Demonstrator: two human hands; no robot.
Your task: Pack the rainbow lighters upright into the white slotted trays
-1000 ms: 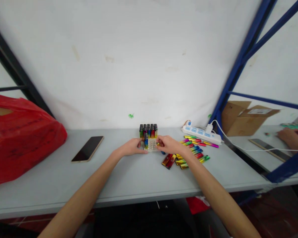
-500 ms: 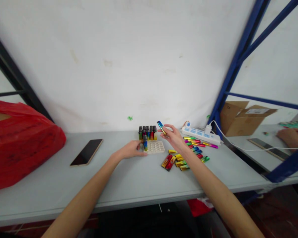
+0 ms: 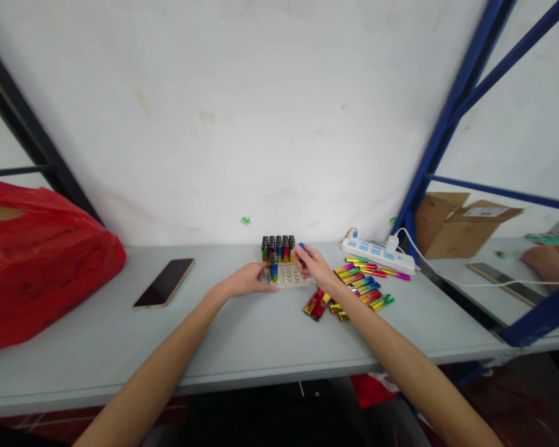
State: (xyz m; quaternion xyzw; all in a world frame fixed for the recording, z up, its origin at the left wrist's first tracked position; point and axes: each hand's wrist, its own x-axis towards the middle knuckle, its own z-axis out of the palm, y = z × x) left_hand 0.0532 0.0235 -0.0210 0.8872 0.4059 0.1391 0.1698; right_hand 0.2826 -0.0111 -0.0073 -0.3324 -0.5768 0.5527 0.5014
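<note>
A pale tray (image 3: pixel 292 275) with rows of round cups lies on the table, and several upright lighters (image 3: pixel 278 248) with black tops fill its back rows. One blue and yellow lighter (image 3: pixel 274 269) stands at the tray's front left. My left hand (image 3: pixel 249 279) grips the tray's left end, thumb along the front edge and fingers beside that lighter. Above the tray's right side, my right hand (image 3: pixel 314 266) is closed on another lighter (image 3: pixel 301 247); only its blue end shows, the rest being hidden by the fingers. Shiny multicoloured lighters (image 3: pixel 366 285) lie in a loose pile under and beside my right forearm.
A phone (image 3: pixel 165 283) lies on the left of the grey table (image 3: pixel 242 347), near a red plastic bag (image 3: pixel 46 267). Behind the pile is a white power strip (image 3: pixel 377 253) with a trailing cable. Past the blue rack post stand a cardboard box (image 3: pixel 461 226) and another person's hand (image 3: pixel 545 261).
My right hand has come down and slightly left towards the tray, turning the lighter so that most of it is covered. My left hand stays at the tray's left end.
</note>
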